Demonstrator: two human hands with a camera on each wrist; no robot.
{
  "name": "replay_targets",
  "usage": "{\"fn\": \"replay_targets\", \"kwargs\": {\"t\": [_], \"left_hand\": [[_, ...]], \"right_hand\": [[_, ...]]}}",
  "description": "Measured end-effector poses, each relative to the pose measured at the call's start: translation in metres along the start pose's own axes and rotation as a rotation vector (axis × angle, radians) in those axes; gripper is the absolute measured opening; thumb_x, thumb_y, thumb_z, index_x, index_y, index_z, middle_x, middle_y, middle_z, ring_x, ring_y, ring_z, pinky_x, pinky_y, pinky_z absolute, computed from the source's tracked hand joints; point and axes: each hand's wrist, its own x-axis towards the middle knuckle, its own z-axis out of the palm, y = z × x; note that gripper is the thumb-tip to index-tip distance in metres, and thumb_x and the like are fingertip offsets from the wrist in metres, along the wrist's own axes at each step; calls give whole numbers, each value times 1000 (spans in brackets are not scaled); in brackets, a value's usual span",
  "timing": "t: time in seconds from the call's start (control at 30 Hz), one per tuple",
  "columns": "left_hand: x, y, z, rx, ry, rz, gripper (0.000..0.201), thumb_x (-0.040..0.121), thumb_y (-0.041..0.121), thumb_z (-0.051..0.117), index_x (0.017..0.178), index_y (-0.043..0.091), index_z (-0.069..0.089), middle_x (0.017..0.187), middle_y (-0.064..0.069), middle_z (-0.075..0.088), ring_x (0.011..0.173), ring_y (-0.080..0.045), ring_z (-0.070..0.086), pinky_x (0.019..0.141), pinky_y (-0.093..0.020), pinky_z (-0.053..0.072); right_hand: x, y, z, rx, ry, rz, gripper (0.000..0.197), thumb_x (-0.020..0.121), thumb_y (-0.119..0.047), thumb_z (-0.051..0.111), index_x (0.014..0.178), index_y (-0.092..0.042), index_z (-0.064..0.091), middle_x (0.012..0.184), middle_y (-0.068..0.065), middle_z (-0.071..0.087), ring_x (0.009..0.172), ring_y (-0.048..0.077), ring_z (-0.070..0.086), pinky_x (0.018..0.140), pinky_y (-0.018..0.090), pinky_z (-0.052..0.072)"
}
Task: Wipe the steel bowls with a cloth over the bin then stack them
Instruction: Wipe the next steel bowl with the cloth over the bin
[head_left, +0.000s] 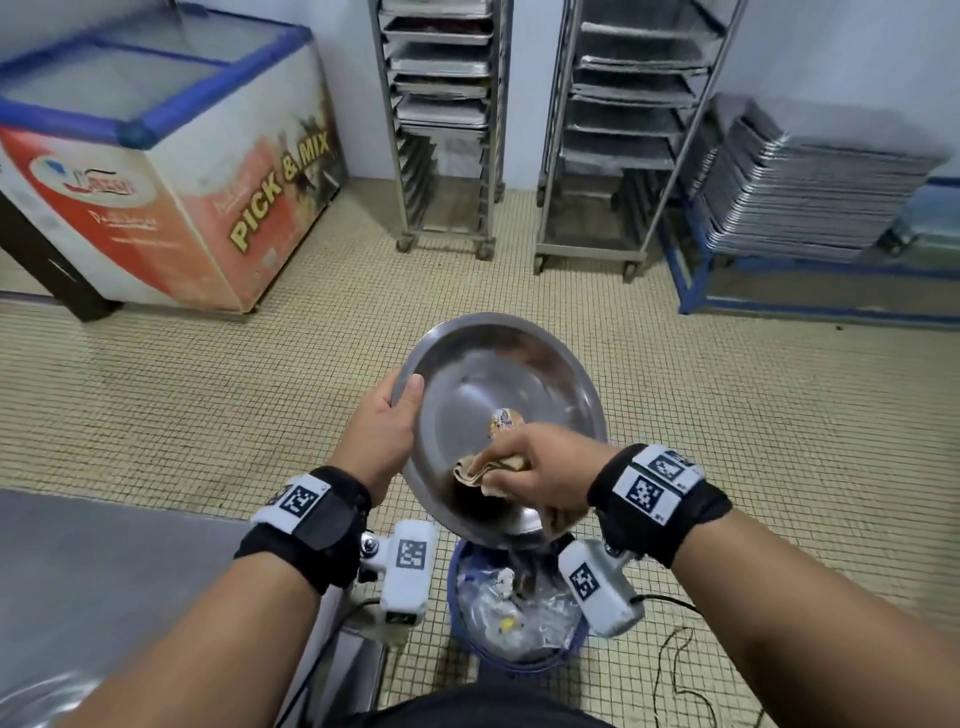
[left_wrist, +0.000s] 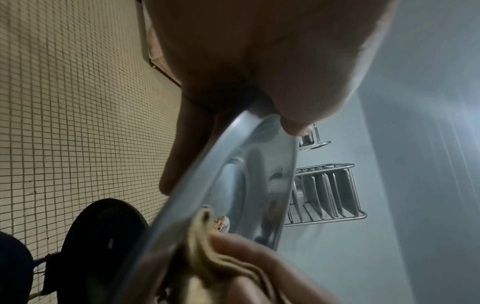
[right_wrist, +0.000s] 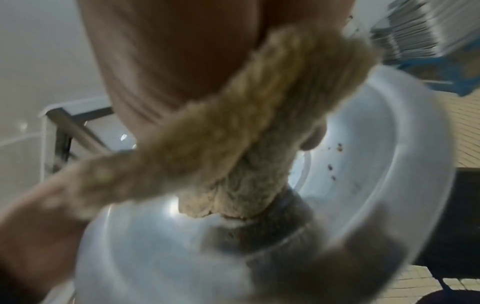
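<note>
You're mid-wipe on one bowl (head_left: 501, 415), and nothing here shows a stack started, so by my reading the stacking and any other bowls are left to do. A steel counter (head_left: 104, 571) sits nearest, at your left elbow. Just below your hands stands the bin (head_left: 519, 660), blue-walled with a crinkled clear liner and scraps inside. You hold the bowl tilted above it, lower rim over the opening. Your left hand (head_left: 382, 426) clamps the rim, thumb inside and fingers behind. Your right hand (head_left: 540, 467) has its fingers bunched around the cloth (head_left: 475, 470), pressing it to the lower inner wall. The cloth is tan, thick and nubbly, folded in soft ridges. The bowl is wide, shallow, smooth and reflective; the right wrist view shows dark crumbs clinging to its wall, so this one isn't clean yet. Farther out lie the small-tiled floor (head_left: 182, 389), a freezer (head_left: 171, 156), two tray racks (head_left: 441, 124) and stacked metal trays (head_left: 810, 192).
</note>
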Motion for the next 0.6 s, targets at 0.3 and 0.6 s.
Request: {"fn": "replay_targets", "kwargs": {"t": [0.3,0.6], "left_hand": [[-8,9,16,44,-13,39,24,109,30,44,120,26,65,95,-4,77,83,-19,74,68,-29,59],[-11,11,21,58,78,83,24,108,27,46,106,24,70,98,-5,78,92,-21,74,86,-38,59]], "right_hand": [[-2,11,-51,346,529,97,21,101,-31,61,119,-31,73,94,-4,72,66,12,69,56,27,58],[13,-10,10,36,316,-237,26,100,-33,62,124,-30,72,117,-5,65,105,16,61,97,38,50]]}}
